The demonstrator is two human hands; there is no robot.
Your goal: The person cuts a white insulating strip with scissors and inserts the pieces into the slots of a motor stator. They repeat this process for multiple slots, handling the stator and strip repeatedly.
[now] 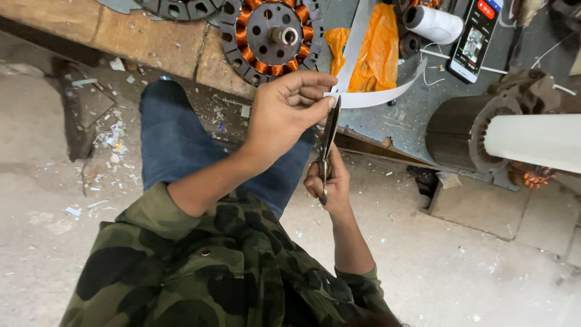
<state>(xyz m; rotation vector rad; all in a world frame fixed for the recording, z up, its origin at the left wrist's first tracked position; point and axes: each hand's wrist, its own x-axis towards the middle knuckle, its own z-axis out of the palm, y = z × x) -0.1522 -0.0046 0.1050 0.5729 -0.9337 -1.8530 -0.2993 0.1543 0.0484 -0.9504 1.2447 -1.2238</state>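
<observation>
The left hand (pixel 284 118) pinches a white strip (pixel 375 94), hiding where scissors (pixel 328 142) gripped by the right hand (pixel 330 181) bite.

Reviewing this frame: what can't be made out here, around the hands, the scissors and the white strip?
All in the head view:
- Scissors: the handles sit inside the right hand, so the finger grip is hidden.
- White strip: its near end is pinched under the left hand; where the blades meet it is covered by fingertips.
- Phone: top cut off by the frame edge, screen too small.
- Wound stator: upper part cut off by the top edge.
</observation>
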